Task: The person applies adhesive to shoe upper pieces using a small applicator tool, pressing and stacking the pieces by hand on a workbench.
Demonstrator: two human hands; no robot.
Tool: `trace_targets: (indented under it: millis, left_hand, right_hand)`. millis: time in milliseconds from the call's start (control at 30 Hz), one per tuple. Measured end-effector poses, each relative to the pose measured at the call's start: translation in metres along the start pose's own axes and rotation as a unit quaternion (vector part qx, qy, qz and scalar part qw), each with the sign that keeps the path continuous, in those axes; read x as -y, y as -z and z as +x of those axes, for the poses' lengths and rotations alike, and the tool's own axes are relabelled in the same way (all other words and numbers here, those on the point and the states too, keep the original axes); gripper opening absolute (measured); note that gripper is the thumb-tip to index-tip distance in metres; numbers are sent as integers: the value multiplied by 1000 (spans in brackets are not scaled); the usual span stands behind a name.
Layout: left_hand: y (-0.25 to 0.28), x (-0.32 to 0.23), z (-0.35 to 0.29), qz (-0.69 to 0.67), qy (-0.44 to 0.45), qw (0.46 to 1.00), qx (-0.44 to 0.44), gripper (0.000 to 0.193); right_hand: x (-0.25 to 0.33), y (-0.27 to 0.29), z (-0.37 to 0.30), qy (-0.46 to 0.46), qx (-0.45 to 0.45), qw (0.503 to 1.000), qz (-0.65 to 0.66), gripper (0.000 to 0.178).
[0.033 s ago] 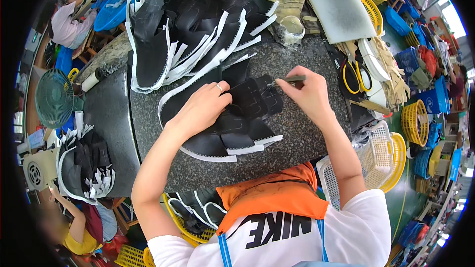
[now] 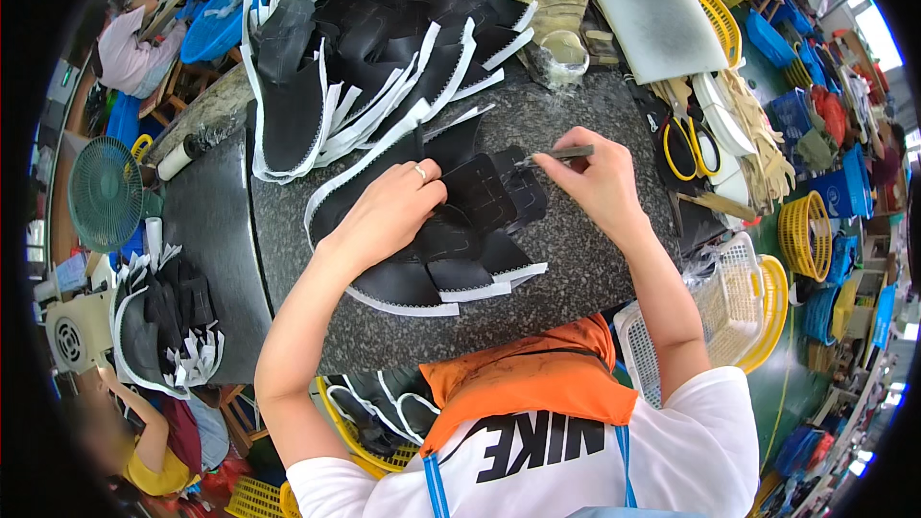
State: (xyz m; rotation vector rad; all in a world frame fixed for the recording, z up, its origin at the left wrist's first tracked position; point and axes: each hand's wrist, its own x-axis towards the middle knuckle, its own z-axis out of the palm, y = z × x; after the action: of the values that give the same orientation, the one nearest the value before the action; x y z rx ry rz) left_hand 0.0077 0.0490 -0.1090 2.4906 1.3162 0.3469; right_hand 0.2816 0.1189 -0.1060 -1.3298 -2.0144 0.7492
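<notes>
Black shoe-upper pieces [image 2: 451, 230] with white zigzag edging are lying fanned out near the middle of the speckled grey stone bench [image 2: 576, 278], and both of the person's hands are working on them. The left hand [image 2: 389, 211], wearing a ring, is pressing flat on the pieces with its fingers spread, so its grip is holding nothing and is only pinning the material down. The right hand [image 2: 600, 182] is pinching a thin grey metal tool [image 2: 556, 153] in a narrow grip, and the tool's tip is touching the upper edge of the topmost black piece. Behind the hands, a big heap of similar black uppers [image 2: 384, 48] is covering the far side of the bench. To the right, yellow-handled scissors [image 2: 686, 144] are lying near the bench edge, just beside a pile of pale strips [image 2: 758, 144]. A grey foam pad [image 2: 652, 5] is resting at the far right corner, and a clear glass jar [image 2: 564, 56] is standing near it. A white mesh basket [image 2: 729, 297] is sitting against the bench by the person's right elbow, nested in a yellow basket [image 2: 772, 312]. An orange cloth [image 2: 528, 374] is lying across the person's lap at the near edge. On the left, a green fan [image 2: 106, 194] is standing beyond the bench.
</notes>
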Motion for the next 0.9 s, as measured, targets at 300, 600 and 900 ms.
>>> trace_targets:
  millis: [300, 600, 900]
  left_hand:
    - [9, -10, -7, -64, 31, 994, -78, 37]
    - [-1, 5, 44, 65, -30, 990, 120, 16]
    - [11, -18, 36, 160, -24, 983, 83, 8]
  right_hand:
    - [-5, -13, -5, 72, -1, 997, -19, 27]
    - [-11, -16, -8, 91, 29, 995, 37, 27]
    - [-12, 22, 6, 14, -85, 996, 38, 24]
